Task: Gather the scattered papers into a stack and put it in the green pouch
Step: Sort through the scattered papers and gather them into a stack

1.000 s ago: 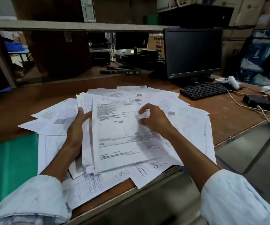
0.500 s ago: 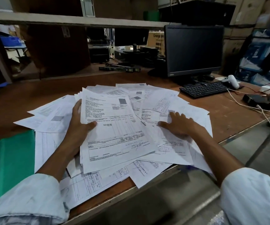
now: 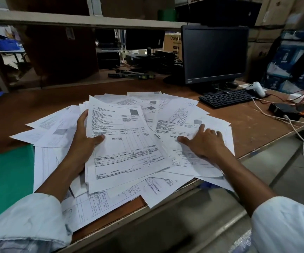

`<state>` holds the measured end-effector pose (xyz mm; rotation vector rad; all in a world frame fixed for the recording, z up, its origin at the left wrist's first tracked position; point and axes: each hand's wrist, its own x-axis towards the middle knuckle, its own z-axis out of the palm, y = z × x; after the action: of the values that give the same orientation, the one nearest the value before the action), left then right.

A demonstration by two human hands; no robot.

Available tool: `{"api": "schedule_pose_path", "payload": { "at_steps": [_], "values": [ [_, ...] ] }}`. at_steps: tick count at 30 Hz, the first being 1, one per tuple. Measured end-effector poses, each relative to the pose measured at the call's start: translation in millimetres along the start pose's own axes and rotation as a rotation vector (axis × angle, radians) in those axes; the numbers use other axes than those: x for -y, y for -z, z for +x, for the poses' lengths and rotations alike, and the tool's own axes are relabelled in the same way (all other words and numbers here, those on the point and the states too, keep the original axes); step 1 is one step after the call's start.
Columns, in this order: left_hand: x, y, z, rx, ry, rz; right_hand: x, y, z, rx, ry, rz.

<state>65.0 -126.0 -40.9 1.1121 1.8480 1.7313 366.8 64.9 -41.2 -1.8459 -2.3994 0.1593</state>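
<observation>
The left grip [image 3: 85,141] clamps the left edge of a gathered sheaf [image 3: 127,143] of printed sheets: the thumb lies across the top page, pointing right, while the fingers run up along and behind the edge. Its forearm reaches in from the lower left, with the pale sleeve bunched near the elbow. The sheaf tilts slightly counter-clockwise and rests over the middle of the pile.

The right grip [image 3: 206,143] lies flat, palm down, on the loose sheets just right of the sheaf. Its fingers are apart and nearly straight, pointing up and left, and they press the paper without curling round anything. That forearm comes in from the lower right.

The scattered papers [image 3: 56,128] fan across the brown bench [image 3: 248,128], some overhanging its near edge. The green pouch [image 3: 6,176] lies flat at the left edge of the view, touching the pile's left side. A dark monitor [image 3: 215,53] and a black keyboard [image 3: 226,97] sit at the far right.
</observation>
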Motion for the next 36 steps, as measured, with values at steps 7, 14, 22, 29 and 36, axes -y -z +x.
{"api": "schedule_pose_path", "payload": {
  "at_steps": [7,14,22,29,36],
  "values": [
    [-0.2,1.1,-1.4,0.02,0.001,-0.006,15.1,12.7,-11.5,0.055,0.007,0.117],
    [0.1,3.1,-2.9,0.027,0.011,-0.015,20.1,14.3,-26.6,-0.034,-0.141,0.16],
    [0.5,2.3,-2.1,0.038,-0.006,-0.028,19.4,19.4,-14.6,-0.001,-0.171,0.288],
    [-1.8,0.5,-3.4,0.041,-0.019,-0.047,1.9,41.5,-19.5,0.121,-0.073,0.511],
    [-4.6,-0.4,-4.1,0.065,-0.047,-0.041,-0.6,60.5,-32.2,0.004,0.233,0.919]
  ]
}}
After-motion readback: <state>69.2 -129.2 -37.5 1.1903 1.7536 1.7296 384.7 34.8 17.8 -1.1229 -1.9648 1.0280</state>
